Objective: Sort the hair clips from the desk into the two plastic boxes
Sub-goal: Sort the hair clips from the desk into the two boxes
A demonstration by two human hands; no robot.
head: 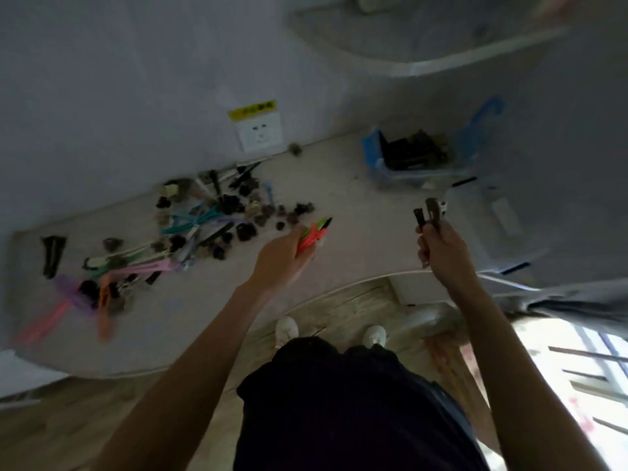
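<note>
Left hand [282, 260] fingers curl round bright long clips [314, 234]; right hand [441, 246] grips dark clips [429, 214]. Light, stiff, slippery plastic: you hold mid-body. Blue box [390, 171] far right on surface [356, 212].

Pale tabletop [343, 198] with rounded near edge, set against wall. Left half: scattered heap of hair clips [190, 229], small dark claw types mixed with long pink, teal, orange and purple ones; one black clip [51, 256] apart at far left. Far right: blue-trimmed clear plastic box [404, 161] holding dark clips.
</note>
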